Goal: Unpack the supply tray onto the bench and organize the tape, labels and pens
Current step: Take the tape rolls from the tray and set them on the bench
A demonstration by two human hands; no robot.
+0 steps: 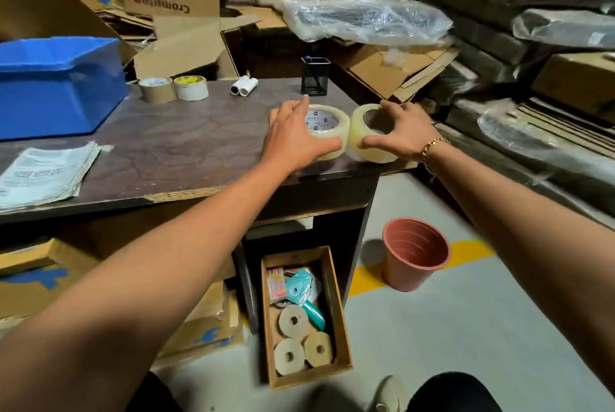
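Note:
Two clear tape rolls lie flat side by side near the bench's right front corner. My left hand (294, 135) grips the left clear roll (327, 132), which has a printed core. My right hand (401, 132) grips the right clear roll (366, 137), which sits close to the bench edge. At the back of the bench (173, 142) stand a brown tape roll (157, 89) and a white tape roll (191, 88), with small white label rolls (244, 85) and a black mesh pen holder (315, 75) to their right. A stack of printed sheets (43, 175) lies at the front left.
A blue bin (60, 85) sits on the bench's left. On the floor below, a wooden tray (342, 328) holds brown tape rolls, a teal dispenser and small packets. A pink bucket (412, 253) stands to its right. Cardboard boxes and wrapped bundles surround the bench.

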